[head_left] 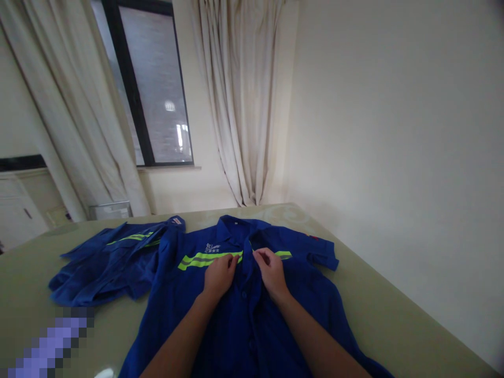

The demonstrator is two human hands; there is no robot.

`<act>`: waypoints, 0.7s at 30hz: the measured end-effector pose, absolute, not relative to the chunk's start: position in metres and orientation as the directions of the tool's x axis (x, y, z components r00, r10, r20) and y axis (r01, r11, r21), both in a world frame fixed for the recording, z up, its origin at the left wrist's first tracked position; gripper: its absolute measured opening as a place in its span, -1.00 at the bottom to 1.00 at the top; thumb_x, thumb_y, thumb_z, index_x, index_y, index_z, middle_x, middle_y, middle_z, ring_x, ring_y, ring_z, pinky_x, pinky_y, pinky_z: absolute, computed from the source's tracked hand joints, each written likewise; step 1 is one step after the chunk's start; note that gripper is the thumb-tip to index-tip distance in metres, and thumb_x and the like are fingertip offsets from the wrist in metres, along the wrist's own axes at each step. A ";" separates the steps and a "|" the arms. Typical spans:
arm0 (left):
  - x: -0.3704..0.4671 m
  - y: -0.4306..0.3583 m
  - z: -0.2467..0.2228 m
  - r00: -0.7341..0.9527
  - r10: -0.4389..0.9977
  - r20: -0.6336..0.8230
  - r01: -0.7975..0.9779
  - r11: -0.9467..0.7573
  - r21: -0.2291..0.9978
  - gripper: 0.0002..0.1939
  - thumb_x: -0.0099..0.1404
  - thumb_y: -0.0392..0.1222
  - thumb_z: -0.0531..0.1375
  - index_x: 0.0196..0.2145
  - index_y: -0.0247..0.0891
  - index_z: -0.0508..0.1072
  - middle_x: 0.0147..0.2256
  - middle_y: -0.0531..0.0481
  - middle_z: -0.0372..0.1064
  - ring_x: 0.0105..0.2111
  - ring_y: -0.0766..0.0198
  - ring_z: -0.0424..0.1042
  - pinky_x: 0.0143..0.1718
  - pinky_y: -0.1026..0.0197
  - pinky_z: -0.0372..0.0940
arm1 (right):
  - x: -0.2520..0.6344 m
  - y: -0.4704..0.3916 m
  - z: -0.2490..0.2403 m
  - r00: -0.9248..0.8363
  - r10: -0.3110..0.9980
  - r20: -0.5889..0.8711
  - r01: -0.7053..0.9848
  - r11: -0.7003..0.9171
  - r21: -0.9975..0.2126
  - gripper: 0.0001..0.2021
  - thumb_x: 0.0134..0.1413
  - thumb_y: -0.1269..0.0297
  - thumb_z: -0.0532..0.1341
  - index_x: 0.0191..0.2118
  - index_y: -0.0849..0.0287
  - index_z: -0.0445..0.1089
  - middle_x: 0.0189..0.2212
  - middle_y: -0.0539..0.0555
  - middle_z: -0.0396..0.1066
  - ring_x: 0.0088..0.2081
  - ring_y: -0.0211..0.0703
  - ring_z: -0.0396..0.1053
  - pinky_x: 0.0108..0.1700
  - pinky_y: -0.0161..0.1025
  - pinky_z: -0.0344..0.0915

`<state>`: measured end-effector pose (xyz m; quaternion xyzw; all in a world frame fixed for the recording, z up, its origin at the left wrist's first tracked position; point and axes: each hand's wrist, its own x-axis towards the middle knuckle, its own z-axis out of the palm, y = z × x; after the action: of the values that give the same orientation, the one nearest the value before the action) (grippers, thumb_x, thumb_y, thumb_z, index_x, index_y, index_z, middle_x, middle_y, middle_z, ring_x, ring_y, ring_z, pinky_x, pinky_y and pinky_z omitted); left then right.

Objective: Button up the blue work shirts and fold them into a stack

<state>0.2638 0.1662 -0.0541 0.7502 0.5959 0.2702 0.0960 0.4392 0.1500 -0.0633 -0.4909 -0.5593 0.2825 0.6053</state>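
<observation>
A blue short-sleeved work shirt [228, 325] lies spread front side up on the table, its collar at the far end. A yellow-green reflective stripe crosses the chest, with white lettering above it on the left. My left hand [220, 274] is closed, its fingertips pinching the shirt front at the stripe, left of the button placket. Just across the placket, my right hand [271, 273] pinches the other front edge between thumb and fingers. The two front edges stand slightly apart at the chest; a button shows lower down.
A second blue garment [114, 262] with a reflective stripe lies crumpled on the table [27, 283] at the left. A pixelated purple patch covers the lower left corner. Behind the table are a window and curtains [244, 105]; a wall [405, 131] runs along the right.
</observation>
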 end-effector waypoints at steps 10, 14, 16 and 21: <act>0.247 0.151 -0.062 0.258 0.907 0.333 0.708 -0.412 0.573 -0.94 0.30 -0.24 0.17 -0.31 -0.20 0.46 -0.29 -0.02 0.47 -0.23 0.17 0.44 -0.16 0.18 0.24 | 0.425 0.133 -0.054 0.200 0.916 0.347 0.671 0.130 -0.730 -0.61 0.10 -0.07 0.32 -0.55 0.09 0.32 -0.61 -0.02 0.35 -0.52 -0.18 0.31 -0.44 -0.26 0.07; 0.248 0.151 -0.059 0.182 0.914 0.363 0.665 -0.386 0.639 -0.88 0.38 -0.14 0.12 -0.26 -0.17 0.42 -0.33 0.03 0.47 -0.31 0.18 0.46 -0.25 0.18 0.26 | 0.426 0.135 -0.055 0.242 0.927 0.287 0.714 0.031 -0.700 -0.76 0.02 0.05 0.39 -0.35 0.09 0.45 -0.54 0.01 0.45 -0.45 -0.10 0.41 -0.42 -0.25 0.09; 0.249 0.149 -0.057 0.163 0.896 0.413 0.643 -0.414 0.644 -0.88 0.39 -0.13 0.12 -0.26 -0.15 0.42 -0.32 0.02 0.47 -0.30 0.16 0.46 -0.23 0.17 0.28 | 0.427 0.139 -0.058 0.258 0.932 0.256 0.682 0.012 -0.731 -0.77 -0.03 0.14 0.41 -0.26 0.10 0.48 -0.47 0.02 0.48 -0.38 -0.07 0.45 -0.37 -0.26 0.15; 0.252 0.142 -0.056 0.270 0.791 0.549 0.652 -0.570 0.500 -0.87 0.38 -0.25 0.11 -0.19 -0.11 0.46 -0.18 -0.02 0.47 -0.10 0.11 0.44 -0.05 0.10 0.30 | 0.418 0.146 -0.066 0.163 0.918 0.362 0.436 0.262 -0.861 -0.51 -0.14 0.46 0.30 0.02 0.14 0.38 -0.33 -0.01 0.45 -0.37 -0.16 0.41 -0.31 -0.27 0.29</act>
<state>0.2517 0.1423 -0.0558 0.7921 0.4554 0.3969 0.0876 0.4180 0.1462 -0.0658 -0.5608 -0.6033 0.2331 0.5169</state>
